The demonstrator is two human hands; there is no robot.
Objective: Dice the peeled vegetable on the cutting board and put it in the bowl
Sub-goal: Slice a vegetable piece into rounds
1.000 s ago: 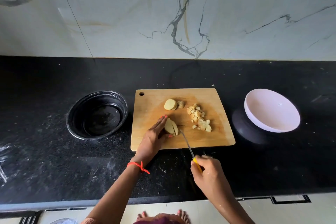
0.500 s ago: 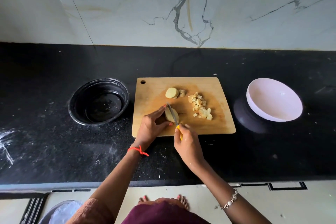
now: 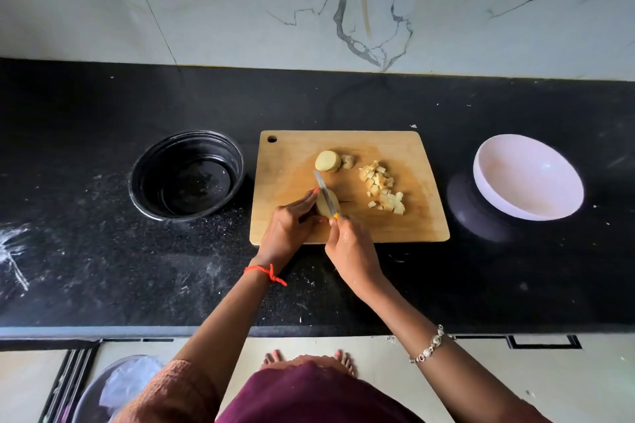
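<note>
Wooden board point(image 3: 395, 230), knife point(image 3: 324, 189) on gripped vegetable point(image 3: 322, 208)

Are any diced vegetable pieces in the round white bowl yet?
No, the round white bowl shows only its bare inside; the pale diced pieces lie on the rectangular wooden cutting board.

In the right hand point(image 3: 352, 247), a hidden knife handle point(image 3: 334, 216)
We see only its yellow tip; the bin point(image 3: 90, 388) runs off the bottom edge.

No readable text or labels.
</note>
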